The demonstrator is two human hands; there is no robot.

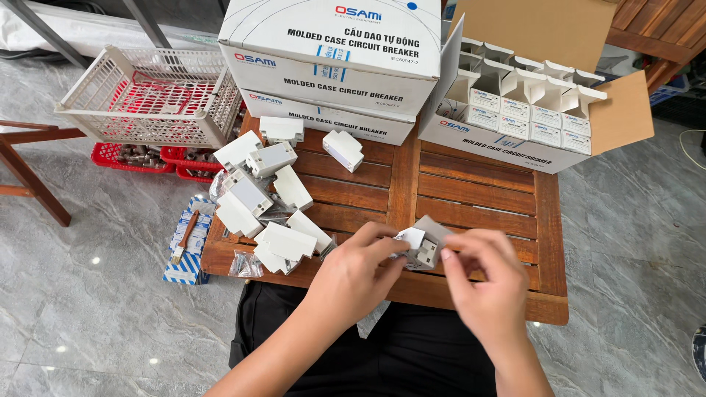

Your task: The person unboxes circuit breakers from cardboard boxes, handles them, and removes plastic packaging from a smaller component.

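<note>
My left hand [358, 270] and my right hand [482, 283] meet over the near edge of a slatted wooden table [471, 187]. Between them I hold a small grey-white plastic device [426, 245] with a bit of clear wrapping or paper around it. The left fingers grip its left side. My right fingertips pinch at its right edge. What exactly the right fingers hold is hard to tell.
A heap of similar white devices [268, 202] lies on the table's left. Stacked white cartons [331, 66] stand at the back, beside an open carton [515, 110] of small boxes. A white plastic basket [151, 95] sits on red trays [147, 156] on the floor. A brush [185, 237] rests on a blue-white box.
</note>
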